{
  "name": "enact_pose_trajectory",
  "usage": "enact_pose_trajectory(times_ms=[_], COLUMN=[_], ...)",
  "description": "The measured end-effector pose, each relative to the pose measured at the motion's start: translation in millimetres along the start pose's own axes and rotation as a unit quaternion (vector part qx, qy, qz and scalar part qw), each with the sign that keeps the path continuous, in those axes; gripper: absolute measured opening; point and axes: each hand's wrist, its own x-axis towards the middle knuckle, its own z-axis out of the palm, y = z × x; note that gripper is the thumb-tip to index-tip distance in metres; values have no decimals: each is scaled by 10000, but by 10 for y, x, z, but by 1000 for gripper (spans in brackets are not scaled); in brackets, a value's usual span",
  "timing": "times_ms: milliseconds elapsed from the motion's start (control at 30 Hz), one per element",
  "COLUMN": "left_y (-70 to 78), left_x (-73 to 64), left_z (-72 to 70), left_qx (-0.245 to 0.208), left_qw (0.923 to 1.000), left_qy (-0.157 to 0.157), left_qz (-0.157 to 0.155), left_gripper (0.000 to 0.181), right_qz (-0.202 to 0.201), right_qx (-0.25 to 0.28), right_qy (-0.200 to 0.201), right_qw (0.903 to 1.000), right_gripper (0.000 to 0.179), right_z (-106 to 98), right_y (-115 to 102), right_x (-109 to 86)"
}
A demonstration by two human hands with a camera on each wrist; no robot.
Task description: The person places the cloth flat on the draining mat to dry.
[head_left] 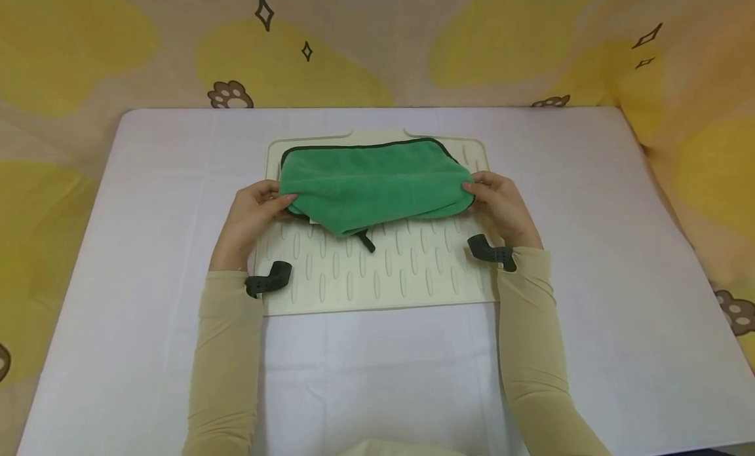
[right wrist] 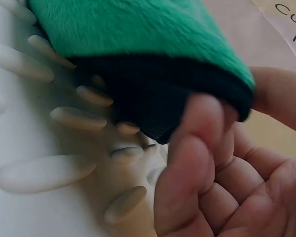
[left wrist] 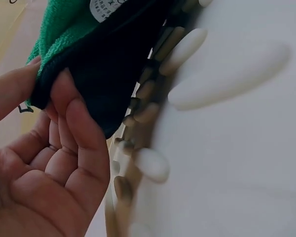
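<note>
A green towel (head_left: 377, 181) with a dark edging stretches between both hands over a cream ridged mat (head_left: 377, 292). At its left end, my left hand (head_left: 248, 217) pinches it between thumb and fingers. My right hand (head_left: 501, 204) pinches the other end the same way. In the left wrist view, the left fingers (left wrist: 86, 128) curl under the dark edge, near a pale label (left wrist: 104, 7) with print. The right wrist view has the right fingers (right wrist: 187, 163) beneath the dark underside. A short black strip (head_left: 367, 241) sticks out below the towel's front edge; its upper part is hidden.
The mat lies on a white-covered table (head_left: 377, 364) and has raised oval ridges. Behind the table hangs a yellow and beige patterned cloth (head_left: 354, 43). Black wrist mounts (head_left: 271, 279) sit at the ends of both beige sleeves (head_left: 227, 364).
</note>
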Motion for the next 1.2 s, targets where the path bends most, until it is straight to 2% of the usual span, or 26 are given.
enact_pose_trajectory(times_ms=[200,267,367,500,633,767,867,1033,1200], left_y=[-3,5,10,11,11,2,-4,3,15], left_x=[-2,-13,-39,-74,-94,-90,-76,-67,-82], left_z=[-12,-19,-67,-156,-191,-186,-173,-157,-158], left_qx=[62,190,553,1031,1120,1048,1197,1515,1171], left_qw=[9999,9998,9975,9872,9792,9752,9752,9770,9853], left_qy=[108,47,-335,-1122,-1671,-1947,-1862,-1496,-1241], left_qz=[1,-72,-293,-461,-281,-100,-58,-105,-98], left_gripper=[35,35,41,52,57,53,42,34,36], right_qz=[-73,-13,166,373,469,267,91,84,17], right_qx=[162,24,-637,-1797,-2258,-2348,-2419,-2683,-2662], right_qy=[124,143,-34,-647,-1350,-1979,-2091,-1596,-1287], right_qw=[9998,9999,9978,9809,9636,9513,9475,9500,9553], right_gripper=[4,6,17,31,41,48,38,21,18], right_z=[2,-9,-59,-170,-238,-247,-239,-229,-222], right_y=[6,10,6,-15,-29,-21,-1,24,7], right_x=[3,6,-14,-63,-90,-85,-75,-78,-85])
